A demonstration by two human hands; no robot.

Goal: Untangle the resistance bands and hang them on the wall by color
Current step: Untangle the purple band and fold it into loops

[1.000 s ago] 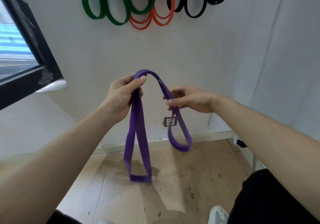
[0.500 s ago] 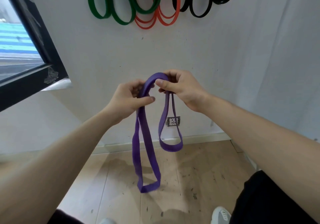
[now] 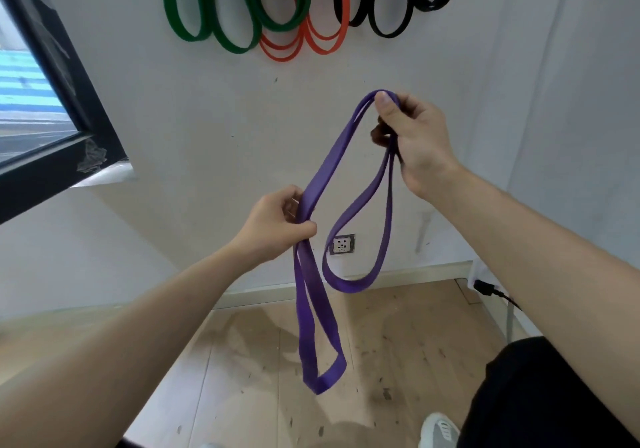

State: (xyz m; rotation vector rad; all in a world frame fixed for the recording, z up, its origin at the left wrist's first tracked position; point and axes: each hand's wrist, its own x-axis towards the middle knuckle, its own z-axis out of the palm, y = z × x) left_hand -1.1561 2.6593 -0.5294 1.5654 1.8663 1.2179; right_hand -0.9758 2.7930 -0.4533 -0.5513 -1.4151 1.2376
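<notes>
Head view: right hand (image 3: 420, 142) pinches purple resistance band (image 3: 320, 184) top; left hand (image 3: 277, 227) grips it lower, loops hanging above floor (image 3: 398, 343).

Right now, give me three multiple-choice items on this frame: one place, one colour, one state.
1. Where is the right hand relative to the left hand? A higher B lower C level
2. The held band is coloured: A orange B black C purple
3. The held band is: A hung on the wall B gripped by both hands C lying on the floor

Key: 1 A, the right hand is above the left hand; 2 C, its loops show purple; 3 B, fingers of each hand curl round it.
</notes>
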